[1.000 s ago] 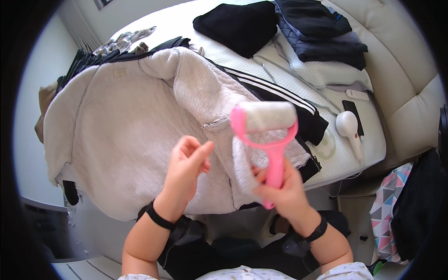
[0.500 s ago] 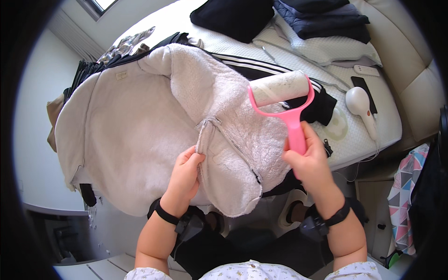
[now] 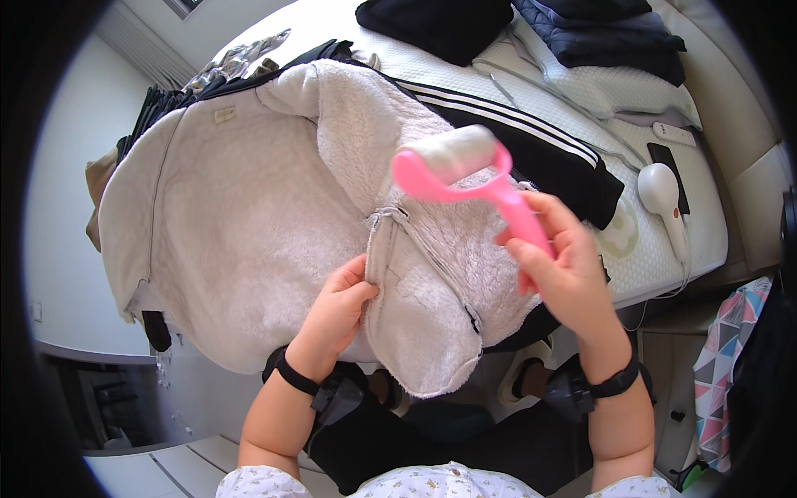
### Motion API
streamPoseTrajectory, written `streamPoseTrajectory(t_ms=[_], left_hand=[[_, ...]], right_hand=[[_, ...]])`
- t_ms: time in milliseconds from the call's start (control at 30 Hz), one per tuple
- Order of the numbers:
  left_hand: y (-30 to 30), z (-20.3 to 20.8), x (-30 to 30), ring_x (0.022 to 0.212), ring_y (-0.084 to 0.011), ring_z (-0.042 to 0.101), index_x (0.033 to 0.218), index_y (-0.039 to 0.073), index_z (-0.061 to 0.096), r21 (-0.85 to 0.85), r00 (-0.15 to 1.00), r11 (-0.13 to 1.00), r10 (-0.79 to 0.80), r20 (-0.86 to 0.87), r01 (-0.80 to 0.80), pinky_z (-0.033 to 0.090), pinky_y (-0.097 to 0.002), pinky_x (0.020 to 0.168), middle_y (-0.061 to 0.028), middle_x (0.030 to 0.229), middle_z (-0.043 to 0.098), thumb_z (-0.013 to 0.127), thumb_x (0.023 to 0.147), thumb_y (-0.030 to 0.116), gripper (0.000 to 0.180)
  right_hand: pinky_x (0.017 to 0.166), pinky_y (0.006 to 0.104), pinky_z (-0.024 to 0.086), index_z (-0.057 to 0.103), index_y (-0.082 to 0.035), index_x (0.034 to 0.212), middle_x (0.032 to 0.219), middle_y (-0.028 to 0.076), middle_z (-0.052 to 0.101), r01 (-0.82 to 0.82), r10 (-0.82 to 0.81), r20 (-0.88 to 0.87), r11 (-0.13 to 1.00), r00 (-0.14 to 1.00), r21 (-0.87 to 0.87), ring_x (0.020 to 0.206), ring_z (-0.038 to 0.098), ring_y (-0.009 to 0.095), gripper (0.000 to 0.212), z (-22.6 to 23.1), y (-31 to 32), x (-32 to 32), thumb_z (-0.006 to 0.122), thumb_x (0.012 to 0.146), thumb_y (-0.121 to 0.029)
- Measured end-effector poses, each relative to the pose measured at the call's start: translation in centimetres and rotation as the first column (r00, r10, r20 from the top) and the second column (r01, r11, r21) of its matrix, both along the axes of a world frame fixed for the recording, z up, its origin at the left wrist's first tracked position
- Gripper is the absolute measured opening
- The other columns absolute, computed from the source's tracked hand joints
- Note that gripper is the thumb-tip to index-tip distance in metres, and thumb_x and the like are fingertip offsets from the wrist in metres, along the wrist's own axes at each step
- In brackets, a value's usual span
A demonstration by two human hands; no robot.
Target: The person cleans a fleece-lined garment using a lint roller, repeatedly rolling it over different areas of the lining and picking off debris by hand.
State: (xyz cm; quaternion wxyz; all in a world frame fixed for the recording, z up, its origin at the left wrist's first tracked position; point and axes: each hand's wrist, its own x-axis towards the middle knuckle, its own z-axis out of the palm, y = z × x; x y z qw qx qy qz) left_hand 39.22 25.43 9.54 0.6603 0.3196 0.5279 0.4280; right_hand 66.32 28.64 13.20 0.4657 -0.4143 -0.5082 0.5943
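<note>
A pale fleece-lined jacket (image 3: 241, 224) lies spread with its fuzzy inside up, its near end hanging over the bed's front edge. My left hand (image 3: 339, 309) pinches the jacket's zip edge between thumb and fingers. In my right hand (image 3: 564, 261) is the pink handle of a lint roller (image 3: 452, 158), tilted to the left and slightly blurred. Its white roll hangs over the fuzzy part of the jacket; whether it touches the fabric I cannot tell.
Black clothing with white stripes (image 3: 531, 137) lies beyond the jacket on the white bed (image 3: 706, 241). Folded dark clothes (image 3: 606, 37) are stacked at the back. A white corded handheld device (image 3: 660, 187), a black phone-like slab (image 3: 677, 178) and a white remote (image 3: 674, 134) lie at the right.
The lint roller has swung left and tipped over from a more upright pose. My left hand keeps its pinch on the jacket edge, a little farther right. The whole view has shifted slightly.
</note>
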Motion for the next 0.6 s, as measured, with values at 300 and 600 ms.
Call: streamPoseTrajectory(t_ms=[300, 600], left_hand=[[1.7, 0.2, -1.2, 0.098, -0.0182, 0.064, 0.118, -0.011, 0.057, -0.008, 0.974, 0.997, 0.077, 0.214, -0.077, 0.051, -0.0291, 0.086, -0.0143, 0.108, 0.066, 0.053, 0.087, 0.003, 0.034], [5.1, 0.7, 1.3, 0.068, -0.0133, 0.064, 0.094, -0.005, 0.065, -0.041, 0.977, 0.985, 0.163, -0.138, -0.170, 0.051, -0.0284, 0.060, -0.0088, 0.082, 0.068, 0.072, 0.088, 0.028, 0.035]], right_hand=[[0.071, 0.0427, 0.050, 0.054, -0.003, 0.129, 0.091, 0.022, 0.063, -0.360, 0.096, 0.630, 0.882, 0.771, 0.305, 0.078, 0.061, 0.041, 0.052, 0.5, -1.4, 0.8, 0.060, 0.077, -0.007], [0.051, 0.0347, 0.048, 0.060, -0.016, 0.129, 0.073, 0.004, 0.053, -0.448, -0.028, 0.823, 0.829, 0.567, 0.336, 0.057, 0.059, 0.024, 0.059, 1.1, -4.4, 1.4, 0.067, 0.072, -0.002]])
